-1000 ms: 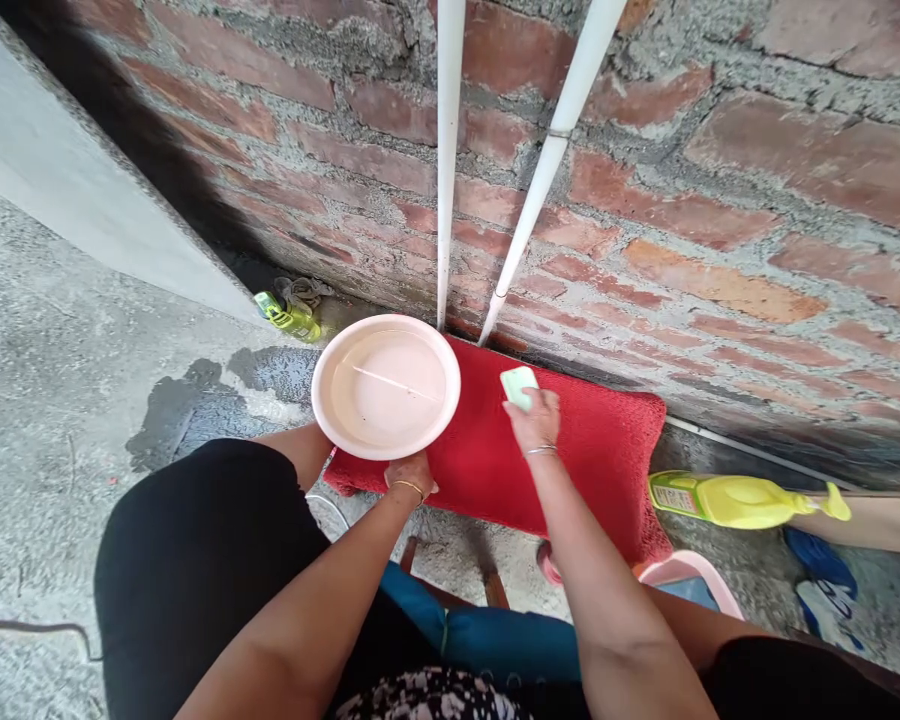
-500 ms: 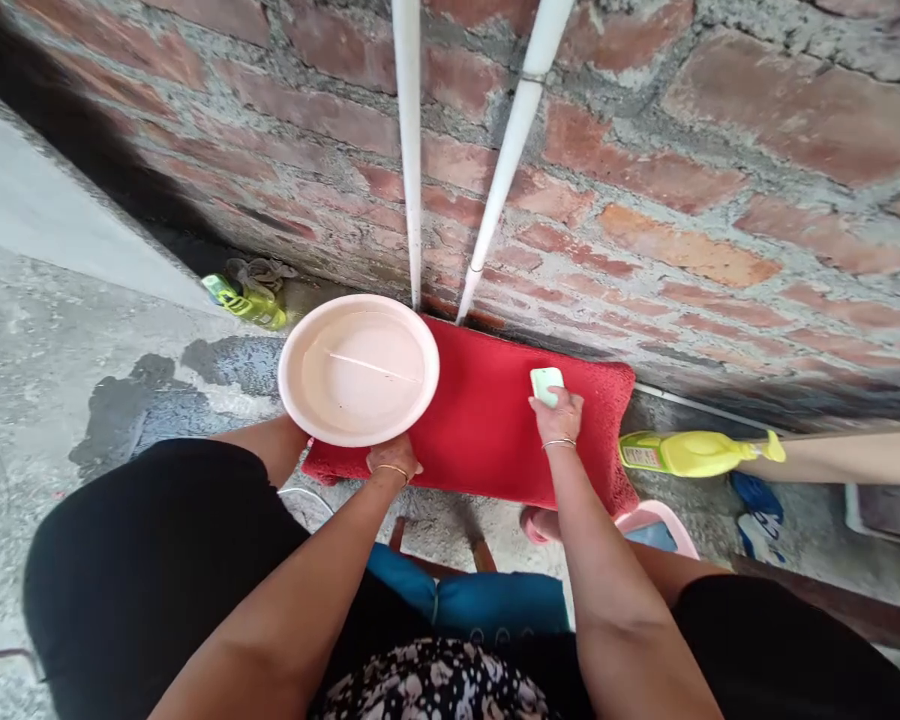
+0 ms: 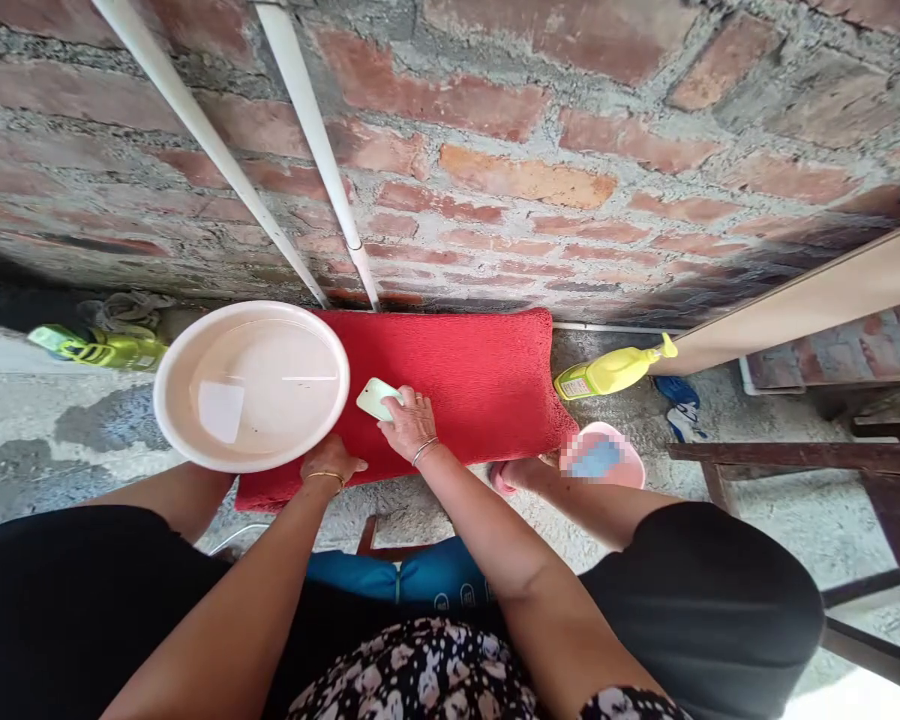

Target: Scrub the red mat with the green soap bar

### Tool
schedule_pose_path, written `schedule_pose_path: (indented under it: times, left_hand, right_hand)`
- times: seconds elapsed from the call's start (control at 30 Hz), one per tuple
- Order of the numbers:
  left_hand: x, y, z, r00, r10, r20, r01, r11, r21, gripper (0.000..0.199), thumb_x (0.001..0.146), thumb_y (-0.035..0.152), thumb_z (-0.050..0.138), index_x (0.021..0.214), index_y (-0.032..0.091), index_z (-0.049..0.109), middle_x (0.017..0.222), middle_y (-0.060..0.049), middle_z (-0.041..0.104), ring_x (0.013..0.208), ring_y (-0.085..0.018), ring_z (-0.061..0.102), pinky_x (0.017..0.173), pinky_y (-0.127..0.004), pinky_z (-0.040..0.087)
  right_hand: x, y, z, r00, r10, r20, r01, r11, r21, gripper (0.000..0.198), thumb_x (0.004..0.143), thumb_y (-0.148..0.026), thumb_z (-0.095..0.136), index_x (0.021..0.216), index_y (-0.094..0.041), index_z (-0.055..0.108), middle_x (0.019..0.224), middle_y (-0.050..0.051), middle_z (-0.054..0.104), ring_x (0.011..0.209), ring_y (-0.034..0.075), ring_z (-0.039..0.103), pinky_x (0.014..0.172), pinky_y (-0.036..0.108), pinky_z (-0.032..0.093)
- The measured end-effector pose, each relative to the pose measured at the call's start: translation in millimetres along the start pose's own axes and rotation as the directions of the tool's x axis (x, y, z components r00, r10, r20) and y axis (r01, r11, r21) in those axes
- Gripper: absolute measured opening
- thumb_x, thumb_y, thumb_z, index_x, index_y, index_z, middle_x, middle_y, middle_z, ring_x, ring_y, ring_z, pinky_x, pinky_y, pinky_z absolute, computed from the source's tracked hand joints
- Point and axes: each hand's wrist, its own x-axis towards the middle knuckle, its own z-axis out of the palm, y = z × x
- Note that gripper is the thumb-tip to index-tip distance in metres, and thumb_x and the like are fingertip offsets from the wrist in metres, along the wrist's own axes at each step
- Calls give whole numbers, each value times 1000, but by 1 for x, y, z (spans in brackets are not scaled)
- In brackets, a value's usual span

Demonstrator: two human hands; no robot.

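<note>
A cream basin [image 3: 322, 340] with water in it stands on the left end of a red cloth [image 3: 480, 380], which is spread over a low surface. My left hand [image 3: 331, 462] lies at the basin's near right rim, its thumb pointing right over the cloth's edge. The rim hides its fingers, so I cannot tell whether they grip. My right hand [image 3: 411, 420] is closed on a pale green rounded block [image 3: 377, 398], flat on top with a small hole near one end. The block is over the cloth, just right of the basin; its underside is hidden.
A yellow pump bottle [image 3: 607, 373] stands off the cloth's right end, near a pink tub [image 3: 630, 462]. Another yellow-green bottle [image 3: 124, 350] is left of the basin. Behind rises a brick wall [image 3: 480, 170] with white pipes [image 3: 311, 130]. Dark wooden furniture [image 3: 780, 455] stands at right.
The view has swung to the right. My right hand has carried the pale green block left along the cloth, close to the basin. My left hand stays at the basin's near rim.
</note>
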Motion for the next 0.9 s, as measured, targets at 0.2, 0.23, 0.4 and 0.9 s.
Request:
schedule_pose_path:
  times: [0.2,0.23,0.4,0.9]
  left_hand:
    - [1,1,0,1000,-1,11,1,1000,9,58,55,47,73,103,17,61,114,-16,64,106,-32,60,78,-35,50]
    - [2,1,0,1000,2,11,-2,1000,8,58,56,47,73,103,16,61,114,-16,64,106,-32,60,78,-34,50]
    - [0,2,0,1000,20,1,-20,1000,7,60,55,48,74,104,15,62,116,-16,64,104,-32,61,77,-33,50]
    - [-1,1,2,1000,-17,7,17,998,-65,64,50,43,79,107,19,62,117,-15,63,106,-31,60,80,-34,51]
  right_hand:
    - [-20,83,-21,964,238,-121,-236,971,29,41,71,-41,68,109,-27,61,117,7,46,99,21,46,87,34,36]
    - [-25,102,-27,937,308,-166,-304,951,54,40,71,-40,68,108,-26,61,115,6,47,97,20,47,86,34,36]
    - [-51,157,-48,733,598,-323,-566,800,197,39,71,-41,64,105,-22,59,106,6,48,90,20,50,82,34,40]
    - [-60,39,8,995,98,9,-98,995,5,42,74,-40,63,113,-26,58,123,9,45,104,25,46,90,38,35]
